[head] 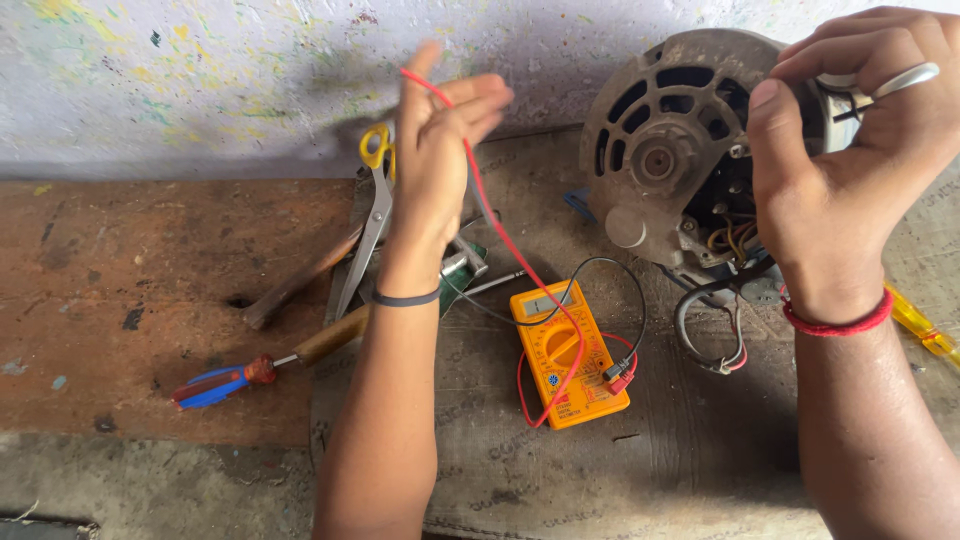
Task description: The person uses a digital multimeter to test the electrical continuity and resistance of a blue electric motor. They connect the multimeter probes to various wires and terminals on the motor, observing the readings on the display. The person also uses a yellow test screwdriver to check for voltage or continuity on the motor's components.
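Observation:
My left hand [440, 150] is raised over the bench with the red test lead [500, 230] running through its fingers. The lead drops to an orange multimeter [568, 352] lying flat on a brown mat [520, 470]; a black lead [620, 275] loops from the meter too. My right hand [850, 150] grips the rim of a grey electric motor [665, 150] standing on the mat at the right, and wears a ring and a red wrist thread. Coloured wires [728, 240] hang out of the motor's lower side.
Yellow-handled scissors [375, 200] lean by the wall. A wooden-handled tool [300, 285] and a red-and-blue screwdriver [225, 385] lie on the rusty brown bench top [120, 300]. A yellow-handled screwdriver [925, 325] lies at the right edge. A paint-flecked wall [200, 80] stands behind.

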